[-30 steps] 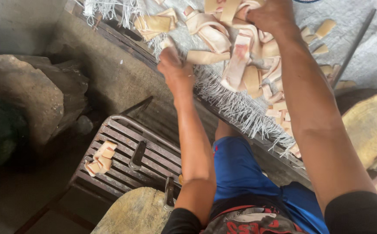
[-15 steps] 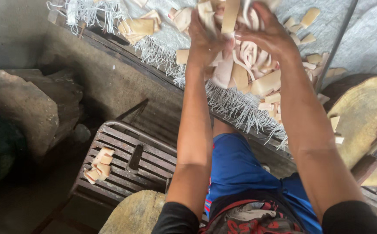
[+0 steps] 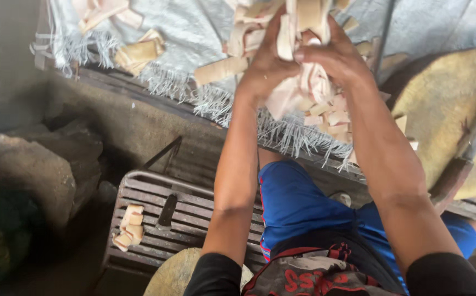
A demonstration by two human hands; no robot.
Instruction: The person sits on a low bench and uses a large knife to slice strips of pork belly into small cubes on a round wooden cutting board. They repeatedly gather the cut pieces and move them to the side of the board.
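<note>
both hands, left (image 3: 265,68) and right (image 3: 331,55), clenched round pale strips (image 3: 298,87) over the fringed sheet edge (image 3: 216,104); slatted crate (image 3: 161,219) below

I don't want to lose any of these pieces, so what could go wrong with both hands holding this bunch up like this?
The left hand and right hand hold a loose bunch of pale strips above the fringed edge of the grey woven sheet. Strips hang below the grip and could slip out.

Any that drop past the edge might land on the slatted crate below, where a few pieces already lie, or on the dirty ground.
</note>
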